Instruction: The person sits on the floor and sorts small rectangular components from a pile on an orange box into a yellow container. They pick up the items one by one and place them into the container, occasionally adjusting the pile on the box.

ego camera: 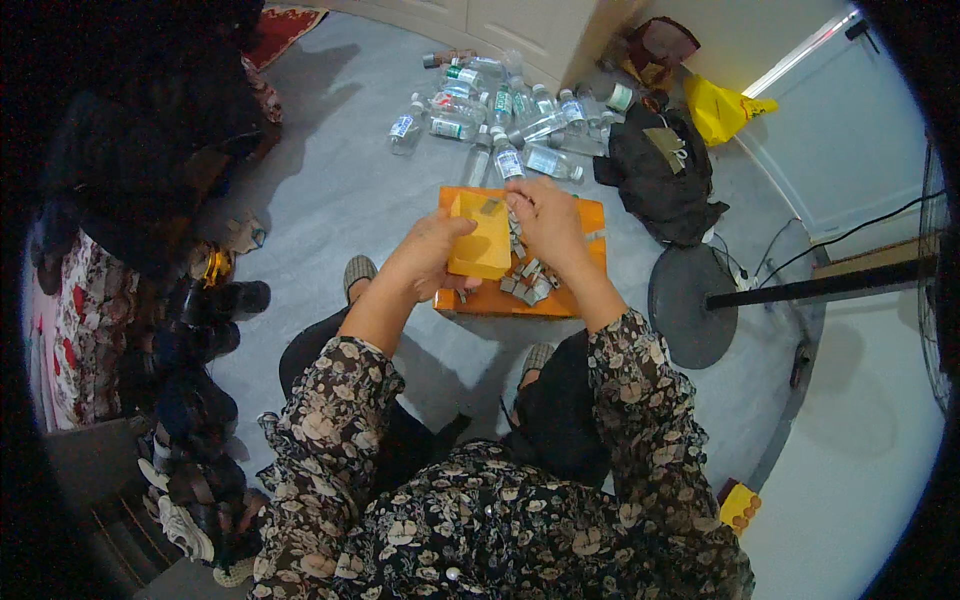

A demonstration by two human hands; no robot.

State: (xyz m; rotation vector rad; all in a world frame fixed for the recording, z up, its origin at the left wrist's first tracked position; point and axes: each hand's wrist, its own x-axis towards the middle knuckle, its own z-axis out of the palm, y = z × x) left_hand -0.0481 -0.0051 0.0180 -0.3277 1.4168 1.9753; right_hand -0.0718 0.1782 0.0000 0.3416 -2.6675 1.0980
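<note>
My left hand (431,251) grips a small yellow box (480,244), thumb over its near wall and fingers beneath. The box is tilted towards me, and a small grey piece (490,205) shows at its far end. At the box's upper right corner is my right hand (551,221), its fingers curled together; whether they pinch something is hidden. Below both hands lies an orange box (596,259) on the floor. Several small grey pieces (531,283) are scattered on its top, partly covered by my right hand and the yellow box.
Many clear plastic bottles (517,112) lie and stand beyond the orange box. To the right are a black bag (656,172), a yellow plastic bag (716,112) and a fan's round base (690,307) with cables. Shoes (187,480) line the left side.
</note>
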